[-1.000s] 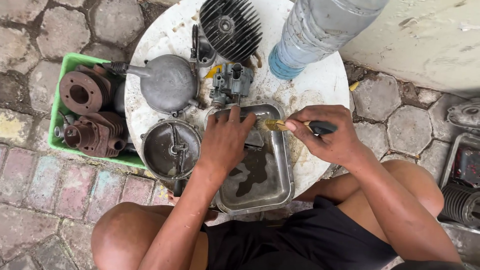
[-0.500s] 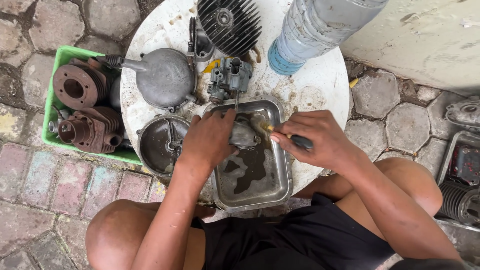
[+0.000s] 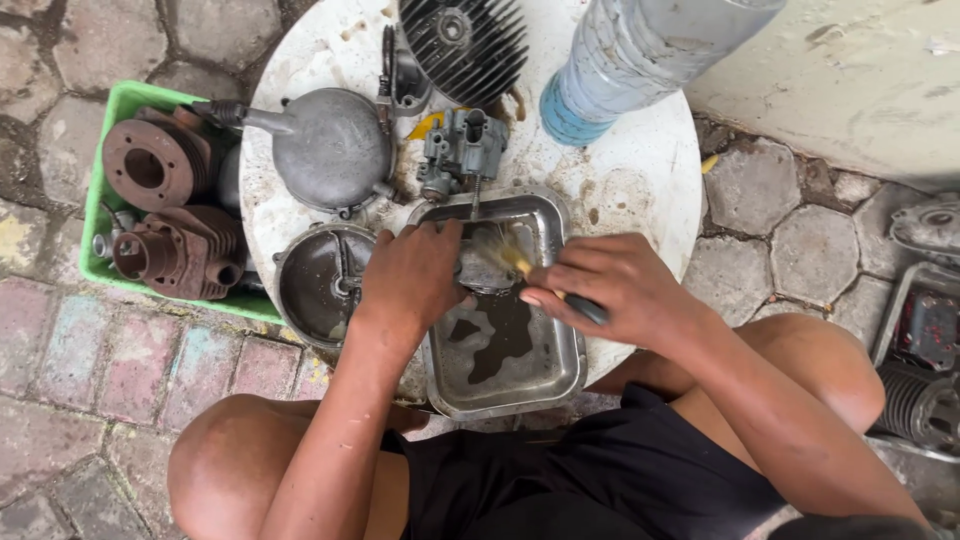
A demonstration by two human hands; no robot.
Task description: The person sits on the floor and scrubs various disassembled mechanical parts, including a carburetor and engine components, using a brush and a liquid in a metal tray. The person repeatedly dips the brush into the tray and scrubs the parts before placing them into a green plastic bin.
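My left hand (image 3: 412, 280) grips a small grey metal engine part (image 3: 484, 272) over a square metal tray (image 3: 545, 372) that has a dark oily puddle in it. My right hand (image 3: 610, 290) holds a small brush (image 3: 520, 266) by its dark handle, with the blurred bristles against the part. The tray rests on a round white tabletop (image 3: 640, 190) in front of my knees.
On the table lie a carburetor (image 3: 462, 150), a finned cylinder head (image 3: 464, 40), a grey domed cover (image 3: 330, 150), a round cover (image 3: 320, 285) and a big plastic bottle (image 3: 640, 55). A green crate (image 3: 115, 105) with rusty cylinders (image 3: 180, 255) stands left. More engine parts (image 3: 925, 370) lie on the right.
The brush has moved down from the tray's far rim onto the part. My left hand has shifted with the part towards the tray's middle. The camera has drifted slightly.
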